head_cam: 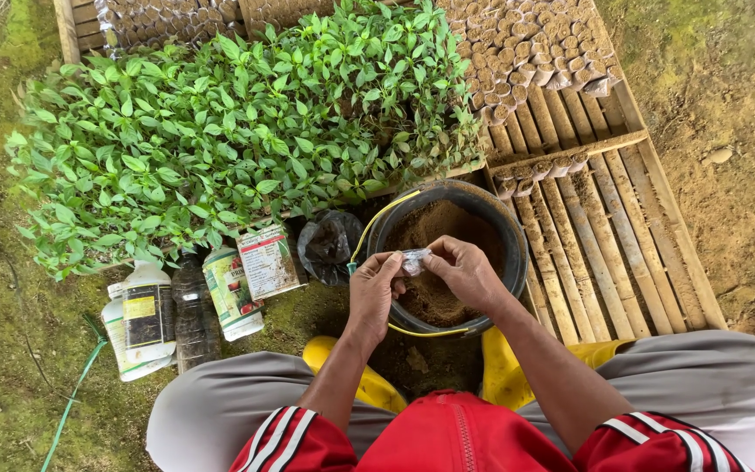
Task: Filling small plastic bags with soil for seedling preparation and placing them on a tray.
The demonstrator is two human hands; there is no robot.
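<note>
Two bare hands over a black bucket (510, 262). Left hand (372, 293) and right hand (465, 273) both pinching one small clear bag (414, 260), thin crinkled plastic, held between fingertips above the bucket's near half. Fingers pressed together on the film at either side, thumbs on top.

Bucket round, smooth-walled, filled with brown crumbly soil (434, 229), fine and dry-looking. One yellow wire handle (376, 220) looped over the rim.

Behind the bucket, a dense block of green seedlings (220, 131), leaves pointed and glossy; too many to count. Further back and to the right, rows of small soil-filled bags (526, 48), cylindrical, packed tight on a slatted bamboo rack (605, 227), pale and ribbed. A short row of more such bags (539, 170) along a crossbar, about seven.

Left of the bucket, a crumpled black plastic bag (329, 245). Beside it, lying on mossy ground (2, 350): two white bottles (146, 315), one dark bottle (194, 310), one labelled can (231, 293) and one flat packet (268, 260). One thin green hose (76, 393) curving past.

Two yellow rubber boots (509, 371), grey trousers, red jacket with white stripes.
</note>
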